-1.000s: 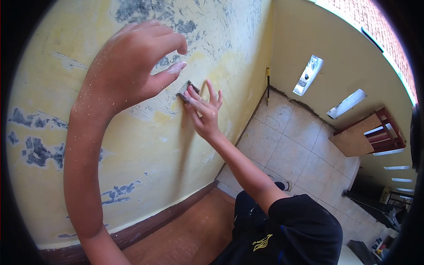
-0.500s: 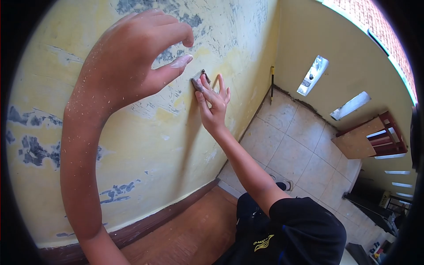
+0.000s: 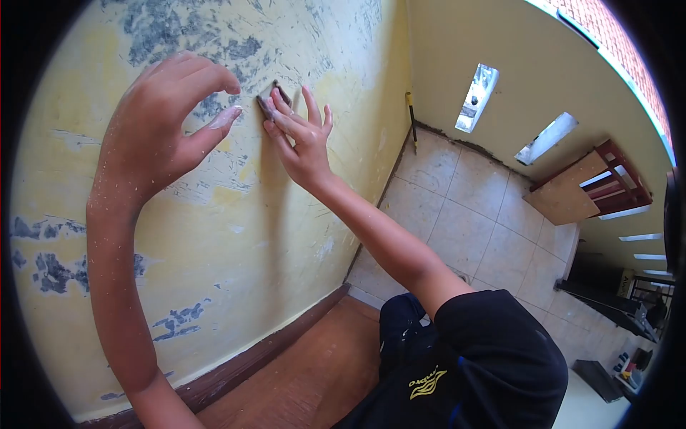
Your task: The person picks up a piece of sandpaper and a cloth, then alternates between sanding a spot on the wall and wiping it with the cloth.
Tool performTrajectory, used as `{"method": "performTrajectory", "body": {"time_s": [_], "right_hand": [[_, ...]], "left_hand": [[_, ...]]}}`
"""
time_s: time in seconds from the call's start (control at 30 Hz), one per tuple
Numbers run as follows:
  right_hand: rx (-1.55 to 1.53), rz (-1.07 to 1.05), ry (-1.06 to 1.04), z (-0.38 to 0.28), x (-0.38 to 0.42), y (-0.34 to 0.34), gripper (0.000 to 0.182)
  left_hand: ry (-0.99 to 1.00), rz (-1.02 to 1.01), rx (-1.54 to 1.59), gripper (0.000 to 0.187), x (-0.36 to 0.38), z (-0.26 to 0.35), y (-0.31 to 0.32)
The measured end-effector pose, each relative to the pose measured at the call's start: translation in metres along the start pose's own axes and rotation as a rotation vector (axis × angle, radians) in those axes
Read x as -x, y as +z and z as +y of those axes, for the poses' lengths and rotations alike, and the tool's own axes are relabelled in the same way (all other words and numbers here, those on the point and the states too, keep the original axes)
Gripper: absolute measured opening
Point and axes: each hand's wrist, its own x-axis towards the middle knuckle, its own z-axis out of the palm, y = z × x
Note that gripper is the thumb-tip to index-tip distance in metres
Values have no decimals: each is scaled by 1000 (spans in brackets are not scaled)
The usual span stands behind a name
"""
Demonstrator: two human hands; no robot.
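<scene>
Both hands have climbed the wall since the earlier frames, and the small pad under the right fingers now sits higher, up among the grey scraped patches.

At the left, the left hand (image 3: 161, 125) is raised before the yellow wall (image 3: 236, 236), half curled: fingers bent over, thumb stretched out toward the right, with a clear gap between thumb and forefinger. It holds nothing, and whether the fingertips touch the plaster cannot be told. Pale dust and flecks speckle its back and the forearm below.

Just right of the thumb tip lies the sanding pad (image 3: 271, 96), a small flat grey-brown rectangle pressed flat against the wall. The right hand (image 3: 301, 139) bears on it with spread, straight fingers, the forefinger and middle fingertips over the pad, the palm lifted slightly away from the wall; it presses rather than grips.

The wall's paint is matte yellow, scored with fine scratches and worn through to blue-grey blotches above and at the lower left. A dark brown skirting strip (image 3: 250, 357) runs along its foot, meeting a reddish-brown floor surface.

Farther right, a black sleeve (image 3: 493, 343) covers the right upper arm. Beyond it lie pale square floor tiles (image 3: 464, 214), a thin yellow-handled tool (image 3: 412, 118) leaning in the corner, and a red-brown wooden frame (image 3: 607, 189) against the far wall.
</scene>
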Motion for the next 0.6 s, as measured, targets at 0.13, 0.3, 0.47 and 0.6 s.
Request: {"method": "performTrajectory", "body": {"time_s": [0.13,0.3,0.47,0.6], "right_hand": [[35,-43,-4,10,16,1,35],[-41,65,56,-15,-22,4,39],[17,-141,103,7,44,4,45],[7,-109,53,-4,-10,-8,51]], "left_hand": [[0,10,-3,19,-3,5,-3],[-42,12,18,17,-3,-1,-5],[-25,64,26,18,-2,-4,-12],[2,26,25,21,0,-4,-4]]}}
